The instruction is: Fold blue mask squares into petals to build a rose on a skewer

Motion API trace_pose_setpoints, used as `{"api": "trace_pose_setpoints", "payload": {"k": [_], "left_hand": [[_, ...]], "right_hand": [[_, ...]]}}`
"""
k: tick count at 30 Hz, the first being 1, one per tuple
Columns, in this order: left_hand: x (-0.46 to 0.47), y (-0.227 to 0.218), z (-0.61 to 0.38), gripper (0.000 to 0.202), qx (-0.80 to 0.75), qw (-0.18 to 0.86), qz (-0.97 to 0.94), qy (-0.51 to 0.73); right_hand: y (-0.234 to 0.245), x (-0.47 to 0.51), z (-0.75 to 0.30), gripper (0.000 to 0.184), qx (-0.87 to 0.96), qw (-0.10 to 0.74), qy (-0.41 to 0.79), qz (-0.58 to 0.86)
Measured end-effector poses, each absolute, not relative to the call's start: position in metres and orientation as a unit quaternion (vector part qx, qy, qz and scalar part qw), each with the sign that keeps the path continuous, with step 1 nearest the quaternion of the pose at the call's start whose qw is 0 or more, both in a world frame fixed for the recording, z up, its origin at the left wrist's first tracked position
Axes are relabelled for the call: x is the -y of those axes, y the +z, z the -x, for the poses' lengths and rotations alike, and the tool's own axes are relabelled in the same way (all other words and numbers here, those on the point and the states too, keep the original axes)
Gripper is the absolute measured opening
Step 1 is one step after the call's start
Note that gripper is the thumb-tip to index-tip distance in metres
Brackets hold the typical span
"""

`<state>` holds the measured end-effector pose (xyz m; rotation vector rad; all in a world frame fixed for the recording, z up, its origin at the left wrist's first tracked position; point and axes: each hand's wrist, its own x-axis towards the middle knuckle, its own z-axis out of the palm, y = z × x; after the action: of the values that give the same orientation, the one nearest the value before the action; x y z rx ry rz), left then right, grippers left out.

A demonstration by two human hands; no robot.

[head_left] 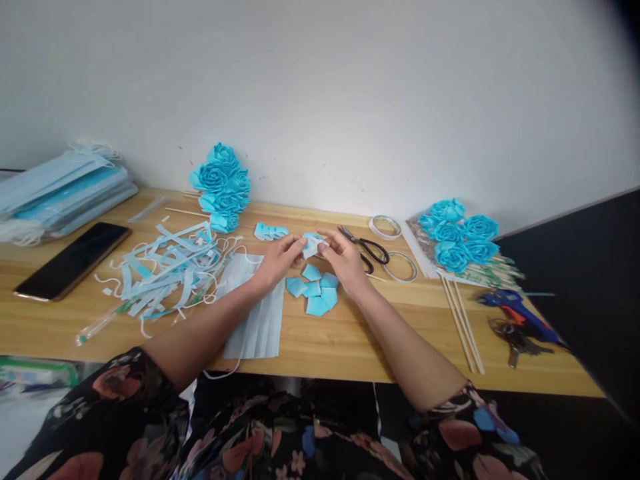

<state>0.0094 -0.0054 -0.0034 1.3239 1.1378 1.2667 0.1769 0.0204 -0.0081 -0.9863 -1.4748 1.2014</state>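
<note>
Above the wooden table, a small blue-and-white fabric petal (312, 246) is pinched between my two hands. My left hand (277, 260) grips its left side, and my right hand (344, 257) has its right side between thumb and fingers. Just below lie several cut blue petals (320, 303) in a loose cluster. A pleated light-blue face mask (260, 327) lies flat under my left forearm. Behind my left hand rests a row of curled blue petals (271, 232). Black-handled scissors (373, 250) lie right of my right hand, blades toward it.
Mask scraps (167, 263) and a phone (75, 260) lie left, before a mask stack (65, 190). Blue fabric roses (223, 183) stand by the wall; more roses (463, 233) lie right. Tape rolls (385, 227), wooden sticks (463, 323), a glue gun (523, 313) and keys (515, 340) occupy the right side.
</note>
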Motion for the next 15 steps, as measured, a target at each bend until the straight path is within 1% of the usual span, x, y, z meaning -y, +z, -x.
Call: {"api": "trace_pose_setpoints", "payload": {"k": [3, 7, 9, 13, 15], "left_hand": [[0.006, -0.002, -0.010, 0.038, -0.471, 0.475, -0.529, 0.521], [0.005, -0.002, -0.010, 0.030, -0.471, 0.479, -0.511, 0.536], [0.005, -0.003, -0.010, 0.031, -0.473, 0.479, -0.509, 0.536], [0.005, -0.004, -0.010, 0.032, -0.468, 0.491, -0.517, 0.521], [0.006, -0.005, -0.011, 0.035, -0.462, 0.492, -0.535, 0.509]], "right_hand": [[-0.010, -0.020, -0.177, 0.039, 0.626, 0.471, 0.475, 0.402], [-0.002, -0.017, -0.178, 0.042, 0.582, 0.480, 0.524, 0.395], [0.003, -0.016, -0.178, 0.045, 0.565, 0.478, 0.551, 0.385], [0.008, -0.011, -0.177, 0.044, 0.579, 0.460, 0.554, 0.383], [0.008, -0.009, -0.176, 0.049, 0.596, 0.442, 0.552, 0.380]]}}
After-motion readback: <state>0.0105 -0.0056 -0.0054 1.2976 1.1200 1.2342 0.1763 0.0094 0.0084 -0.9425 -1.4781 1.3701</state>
